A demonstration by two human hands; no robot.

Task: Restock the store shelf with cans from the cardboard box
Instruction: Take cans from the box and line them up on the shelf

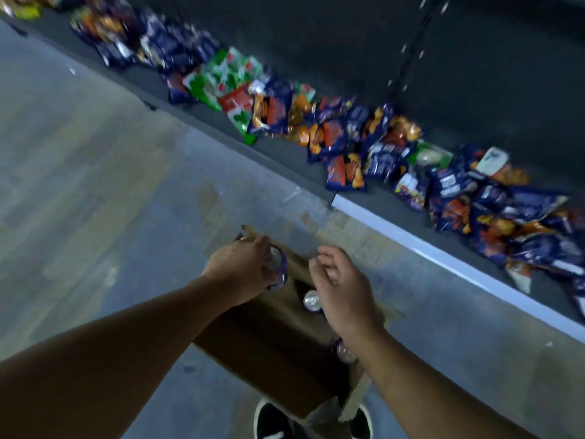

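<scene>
Cans sit in the open brown cardboard box (pixel 269 350) on the grey concrete floor (pixel 95 185), right at my feet, and I see the toes of two black shoes with white soles (pixel 273 421) poking out beneath its near end. My left hand (pixel 243 267) is clenched around a purple-labelled can with a silver top (pixel 278 269), gripping it from the side over the far end of the box; the picture is too smeared for me to tell whether that can is clear of the box or resting in it. My right hand (pixel 343 289) hovers over the box just beside the left one, fingers loosely curled and holding nothing. Partly under that hand I make out a silver can top (pixel 311 301) standing inside the box, and a second silver-topped can (pixel 343 351) shows nearer to me, beside my right wrist.

Beyond the box runs the low dark store shelf (pixel 285 160) with a pale strip along part of its front edge (pixel 443 258). Along it lie heaps of snack bags (pixel 380 147), mostly dark blue with orange, plus some green and red ones further left. Both my forearms are bare.
</scene>
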